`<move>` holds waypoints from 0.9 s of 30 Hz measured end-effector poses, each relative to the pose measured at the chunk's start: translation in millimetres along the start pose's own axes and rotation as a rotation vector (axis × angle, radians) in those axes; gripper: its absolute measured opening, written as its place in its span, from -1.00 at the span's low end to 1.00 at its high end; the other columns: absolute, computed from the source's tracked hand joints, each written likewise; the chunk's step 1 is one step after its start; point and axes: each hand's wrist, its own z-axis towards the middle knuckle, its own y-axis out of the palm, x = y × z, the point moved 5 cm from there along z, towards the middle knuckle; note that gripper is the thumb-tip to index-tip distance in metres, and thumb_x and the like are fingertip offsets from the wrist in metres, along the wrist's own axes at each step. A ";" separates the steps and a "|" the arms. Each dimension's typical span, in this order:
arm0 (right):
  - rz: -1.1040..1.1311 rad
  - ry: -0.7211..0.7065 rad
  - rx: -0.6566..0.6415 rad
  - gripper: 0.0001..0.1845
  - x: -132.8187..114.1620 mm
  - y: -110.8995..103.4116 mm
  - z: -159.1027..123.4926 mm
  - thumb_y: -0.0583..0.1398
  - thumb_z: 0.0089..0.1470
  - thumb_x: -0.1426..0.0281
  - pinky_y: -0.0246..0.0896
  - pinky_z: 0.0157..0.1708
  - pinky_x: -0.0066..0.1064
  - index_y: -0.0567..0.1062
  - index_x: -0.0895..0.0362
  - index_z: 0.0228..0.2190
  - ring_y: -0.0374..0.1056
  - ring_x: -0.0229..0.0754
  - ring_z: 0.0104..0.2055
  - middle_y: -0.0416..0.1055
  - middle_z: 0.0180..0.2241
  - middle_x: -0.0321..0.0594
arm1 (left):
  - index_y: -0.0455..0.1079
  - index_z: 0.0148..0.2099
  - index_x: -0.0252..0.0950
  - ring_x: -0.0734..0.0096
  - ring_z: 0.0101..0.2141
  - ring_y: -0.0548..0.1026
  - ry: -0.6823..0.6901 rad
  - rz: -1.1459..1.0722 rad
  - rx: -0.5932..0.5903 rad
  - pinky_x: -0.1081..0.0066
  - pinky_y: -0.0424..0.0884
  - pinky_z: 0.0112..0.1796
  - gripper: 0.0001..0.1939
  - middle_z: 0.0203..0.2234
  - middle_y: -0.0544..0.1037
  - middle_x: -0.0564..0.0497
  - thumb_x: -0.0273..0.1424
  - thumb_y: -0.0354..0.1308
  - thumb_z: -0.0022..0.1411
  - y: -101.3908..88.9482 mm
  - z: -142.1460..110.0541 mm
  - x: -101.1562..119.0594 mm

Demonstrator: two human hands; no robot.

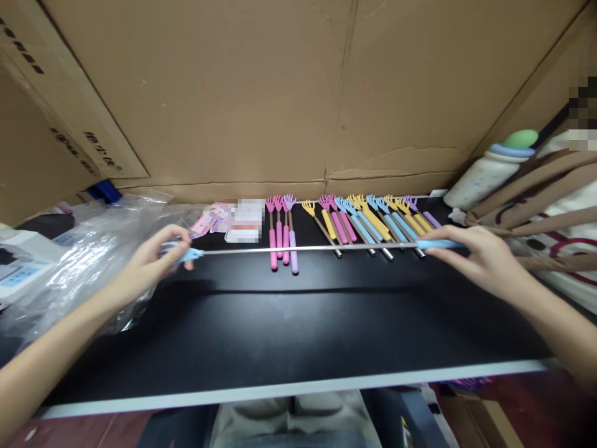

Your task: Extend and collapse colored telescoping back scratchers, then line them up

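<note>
A light-blue telescopic back scratcher [308,247] is drawn out long and held level above the black table. My left hand [165,249] is closed around its claw end, which my fingers partly hide. At the other end my right hand [471,252] grips the blue handle. Behind the metal rod lie several short back scratchers: a small group of pink and purple ones [282,239] left of centre, and a longer row of yellow, pink, blue and purple ones [373,221] to the right. Their claws point towards the back.
Clear plastic bags [102,249] are heaped at the left, near a white device [23,267]. Colourful cards [214,219] lie behind. A white bottle [489,171] with a green top stands at the back right, beside a person's clothing [559,218]. Cardboard [280,93] walls the back.
</note>
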 end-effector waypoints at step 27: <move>-0.112 -0.233 -0.098 -0.77 -140.9 32.1 44.0 -0.01 0.22 0.28 -0.14 -0.59 -0.47 0.40 0.08 -0.23 0.38 -0.32 -0.45 0.48 -0.36 -0.29 | 0.35 -0.12 -0.16 0.48 -0.27 0.50 0.340 0.264 0.022 0.54 0.28 -0.40 -0.80 -0.25 0.55 0.09 -0.29 -0.06 0.30 44.6 24.9 114.3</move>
